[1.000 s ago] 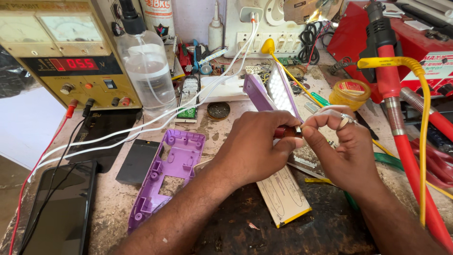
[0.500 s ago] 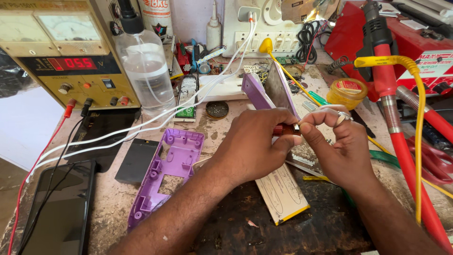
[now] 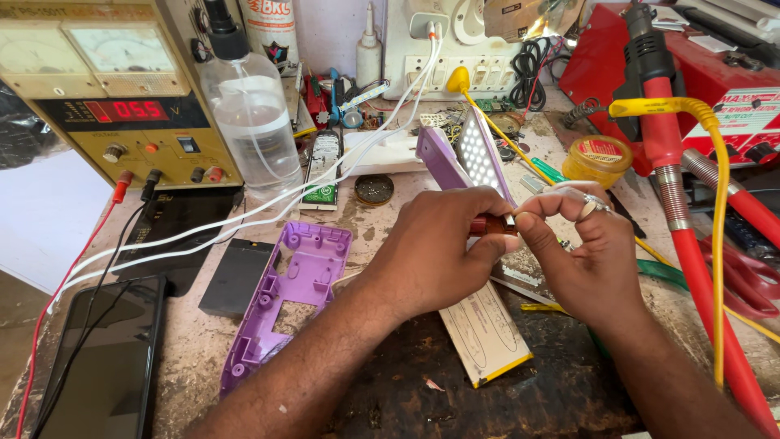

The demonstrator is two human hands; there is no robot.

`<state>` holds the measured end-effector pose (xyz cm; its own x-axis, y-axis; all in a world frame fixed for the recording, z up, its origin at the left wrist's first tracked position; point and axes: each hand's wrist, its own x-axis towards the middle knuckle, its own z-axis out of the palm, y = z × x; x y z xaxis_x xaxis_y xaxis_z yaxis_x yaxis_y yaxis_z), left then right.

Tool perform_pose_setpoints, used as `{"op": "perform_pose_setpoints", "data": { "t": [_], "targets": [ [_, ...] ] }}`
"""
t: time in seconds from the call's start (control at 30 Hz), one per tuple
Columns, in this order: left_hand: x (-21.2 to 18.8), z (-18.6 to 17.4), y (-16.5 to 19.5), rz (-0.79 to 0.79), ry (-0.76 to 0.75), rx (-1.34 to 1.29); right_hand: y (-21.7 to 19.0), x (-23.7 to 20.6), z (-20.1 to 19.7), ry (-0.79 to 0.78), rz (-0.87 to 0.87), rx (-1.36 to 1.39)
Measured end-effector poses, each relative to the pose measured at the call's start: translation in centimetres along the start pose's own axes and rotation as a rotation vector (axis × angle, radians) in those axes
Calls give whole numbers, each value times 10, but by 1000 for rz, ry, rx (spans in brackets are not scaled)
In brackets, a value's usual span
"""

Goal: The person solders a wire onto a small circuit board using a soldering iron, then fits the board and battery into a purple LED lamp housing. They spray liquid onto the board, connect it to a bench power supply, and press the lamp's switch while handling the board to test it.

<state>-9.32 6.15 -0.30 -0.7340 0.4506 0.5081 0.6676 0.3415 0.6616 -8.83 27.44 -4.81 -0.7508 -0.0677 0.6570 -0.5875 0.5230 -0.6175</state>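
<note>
Gripping a small tool against the LED lamp half

We work w/ both hands over the bench (image 3: 390,398). Our left hand (image 3: 431,260) is clenched round a short red-brown tool handle (image 3: 486,225); the handle lies roughly level, long axis left-right, its metal end toward the right hand (image 3: 589,260). That hand pinches at the metal end w/ thumb and forefinger, other fingers curled, a ring on one. Whether it grasps a bit or a small part there, we can't tell — too small.

Both hands meet just in front of the lamp half (image 3: 467,158), a purple piece w/ a white LED panel. It stands tilted on edge, long axis running away from us and a bit left, LED face to the right. Probably propped so its lower end sits right at the tool tip, where both hands can steady it.

Other half, the purple shell (image 3: 296,280), lies flat, hollow side up, left of our left forearm and well apart from the lamp half — seemingly set aside, out of the way. A dark battery (image 3: 237,276) lies just beside it. A yellow-edged card (image 3: 487,337) lies under our wrists. Power supply (image 3: 122,89) and spray bottle (image 3: 252,122) stand at the back left, a phone (image 3: 106,366) near left.
</note>
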Motion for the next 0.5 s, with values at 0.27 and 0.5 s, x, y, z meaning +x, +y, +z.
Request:
{"op": "perform_pose_setpoints", "data": {
  "t": [0.27, 0.5],
  "targets": [
    [0, -1, -7, 18, 2, -76, 10, -1, -2, -44, 55, 322],
    [3, -6, -8, -62, -54, -102, 6, -1, -2, -67, 103, 417]
  ]
}}
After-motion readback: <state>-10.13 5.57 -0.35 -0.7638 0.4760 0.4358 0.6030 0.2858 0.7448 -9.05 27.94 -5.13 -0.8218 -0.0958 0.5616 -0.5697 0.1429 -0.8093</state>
